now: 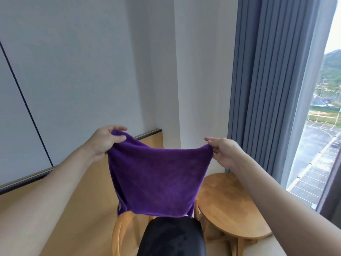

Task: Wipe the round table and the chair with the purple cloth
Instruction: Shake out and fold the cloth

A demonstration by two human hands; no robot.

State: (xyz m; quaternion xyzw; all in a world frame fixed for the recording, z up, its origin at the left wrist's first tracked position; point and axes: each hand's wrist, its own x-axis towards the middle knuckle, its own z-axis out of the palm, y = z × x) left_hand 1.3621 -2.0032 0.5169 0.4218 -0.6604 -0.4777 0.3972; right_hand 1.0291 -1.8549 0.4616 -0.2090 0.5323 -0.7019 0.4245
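Purple cloth [158,180] hangs stretched between hands: left [106,141], right [224,151] pinching top corners.

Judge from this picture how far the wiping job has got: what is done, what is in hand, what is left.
Done: no wiping shows. In hand: the left hand and right hand hold the purple cloth spread in the air by its top corners. Left: the round table and the chair, which the cloth touches neither of.

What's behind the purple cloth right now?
The purple cloth, held up by both hands, hides the chair's upper part; only its wooden frame and black seat show below. The round table stands uncovered beside it.
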